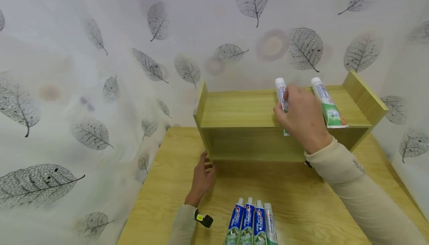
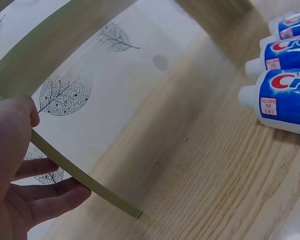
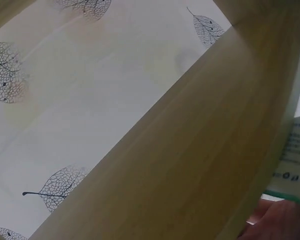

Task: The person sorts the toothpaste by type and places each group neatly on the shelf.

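Observation:
My right hand (image 1: 303,116) pinches a white-and-green toothpaste tube (image 1: 280,88) over the upper board of a small wooden shelf (image 1: 238,109). Its cap points to the wall, and its green end reaches past the board's front edge. In the right wrist view the printed end of this tube (image 3: 297,160) shows beside the board's edge, above part of the hand. Another white-and-green toothpaste tube (image 1: 328,103) lies on the same board, to the right. My left hand (image 1: 202,176) grips the lower front edge of the shelf's left side panel (image 2: 65,162), thumb and fingers on opposite faces.
Three blue toothpaste tubes (image 1: 247,220) and one white-and-green toothpaste tube (image 1: 270,224) lie side by side on the wooden table (image 1: 161,185), in front of the shelf. A wall with leaf prints (image 1: 214,21) rises behind. The shelf has raised side panels (image 1: 365,92).

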Demonstrator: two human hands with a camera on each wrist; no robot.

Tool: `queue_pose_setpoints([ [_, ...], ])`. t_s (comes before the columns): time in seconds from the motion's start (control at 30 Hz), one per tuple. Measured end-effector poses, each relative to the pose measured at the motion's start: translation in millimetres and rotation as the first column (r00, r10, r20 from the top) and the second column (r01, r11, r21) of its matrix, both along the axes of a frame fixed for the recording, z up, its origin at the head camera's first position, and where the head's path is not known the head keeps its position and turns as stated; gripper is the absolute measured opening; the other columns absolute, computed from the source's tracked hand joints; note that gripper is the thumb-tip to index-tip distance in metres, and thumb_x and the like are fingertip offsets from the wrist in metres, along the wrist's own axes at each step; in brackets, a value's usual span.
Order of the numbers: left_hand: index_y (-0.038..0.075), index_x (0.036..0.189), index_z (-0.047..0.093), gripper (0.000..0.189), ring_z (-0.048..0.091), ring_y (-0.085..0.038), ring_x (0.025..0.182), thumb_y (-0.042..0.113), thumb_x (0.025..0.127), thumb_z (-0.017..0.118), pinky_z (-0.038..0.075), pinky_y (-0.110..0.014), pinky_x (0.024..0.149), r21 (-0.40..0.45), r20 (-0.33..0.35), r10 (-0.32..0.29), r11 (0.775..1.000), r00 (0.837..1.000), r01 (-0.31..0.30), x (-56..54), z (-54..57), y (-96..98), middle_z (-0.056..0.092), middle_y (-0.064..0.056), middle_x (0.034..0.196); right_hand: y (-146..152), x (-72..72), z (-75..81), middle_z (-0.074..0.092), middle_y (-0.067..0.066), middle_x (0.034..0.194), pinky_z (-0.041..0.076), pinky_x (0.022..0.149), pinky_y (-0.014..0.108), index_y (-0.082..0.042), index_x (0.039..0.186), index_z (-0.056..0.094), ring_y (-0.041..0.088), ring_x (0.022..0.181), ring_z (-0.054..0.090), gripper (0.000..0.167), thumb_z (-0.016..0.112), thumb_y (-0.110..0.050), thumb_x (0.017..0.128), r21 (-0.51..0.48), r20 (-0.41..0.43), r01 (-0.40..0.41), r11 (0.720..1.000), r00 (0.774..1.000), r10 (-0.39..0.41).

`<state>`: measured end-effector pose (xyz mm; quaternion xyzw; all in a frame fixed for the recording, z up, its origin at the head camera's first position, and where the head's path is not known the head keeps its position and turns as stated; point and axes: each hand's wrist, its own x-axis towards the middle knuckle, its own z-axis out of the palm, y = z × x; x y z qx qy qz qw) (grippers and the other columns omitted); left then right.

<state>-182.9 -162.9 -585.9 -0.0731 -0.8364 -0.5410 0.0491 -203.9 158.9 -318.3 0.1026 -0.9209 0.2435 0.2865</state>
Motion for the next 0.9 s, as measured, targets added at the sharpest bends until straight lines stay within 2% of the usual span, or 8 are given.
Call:
queue_pose_setpoints([
  [0.23, 0.018, 0.165, 0.039, 0.057, 0.073, -0.044, 0.123, 0.013, 0.112, 0.059, 0.067, -0.053, 0.093, -0.012, -0.008, 0.002, 1.000, 1.000, -0.002, -1.9, -3.5, 0.8, 0.064, -0.023, 0.136, -6.0, -11.4, 0.4, 0.066, 0.028, 0.085, 0.052, 0.060, 0.052, 0.009, 0.099, 0.062, 0.041, 0.072, 0.061, 0.021, 0.068, -0.010, 0.093, -0.023, 0.068, 0.007, 1.000, 0.998, -0.006],
  [0.47, 0.020, 0.164, 0.039, 0.055, 0.073, -0.045, 0.123, 0.018, 0.113, 0.058, 0.067, -0.053, 0.092, -0.013, -0.010, 0.005, 1.000, 1.000, -0.005, -0.9, -5.0, 0.5, 0.064, -0.023, 0.135, -6.8, -17.2, 1.9, 0.066, 0.029, 0.085, 0.053, 0.062, 0.056, 0.010, 0.097, 0.062, 0.044, 0.073, 0.063, 0.024, 0.067, -0.013, 0.094, -0.004, 0.113, 0.025, 1.000, 0.993, -0.024],
  [0.7, 0.023, 0.167, 0.037, 0.057, 0.072, -0.043, 0.125, 0.022, 0.114, 0.059, 0.067, -0.051, 0.093, -0.025, 0.015, 0.003, 1.000, 1.000, -0.002, 0.6, -6.1, 0.1, 0.064, -0.022, 0.138, -5.0, -10.6, 4.7, 0.071, 0.029, 0.087, 0.051, 0.057, 0.046, 0.008, 0.099, 0.067, 0.036, 0.068, 0.061, 0.026, 0.062, -0.017, 0.102, 0.016, 0.142, 0.030, 0.999, 0.989, -0.032],
  [0.77, 0.022, 0.167, 0.037, 0.057, 0.072, -0.043, 0.125, 0.022, 0.114, 0.059, 0.067, -0.050, 0.093, -0.026, 0.010, 0.003, 1.000, 1.000, -0.003, 0.3, -5.8, -0.1, 0.064, -0.022, 0.138, -4.8, -7.5, 4.6, 0.072, 0.029, 0.089, 0.051, 0.061, 0.047, 0.009, 0.100, 0.069, 0.036, 0.071, 0.062, 0.029, 0.062, -0.020, 0.103, 0.023, 0.131, 0.026, 0.999, 0.991, -0.029],
  [0.9, 0.021, 0.166, 0.037, 0.057, 0.072, -0.044, 0.124, 0.020, 0.113, 0.058, 0.067, -0.052, 0.093, -0.023, -0.007, 0.005, 1.000, 1.000, -0.005, -0.3, -4.2, -0.4, 0.064, -0.023, 0.138, -5.3, 0.2, 1.7, 0.073, 0.030, 0.098, 0.053, 0.076, 0.055, 0.010, 0.107, 0.071, 0.043, 0.086, 0.064, 0.034, 0.065, -0.022, 0.102, 0.018, 0.071, 0.012, 1.000, 0.997, -0.014],
])
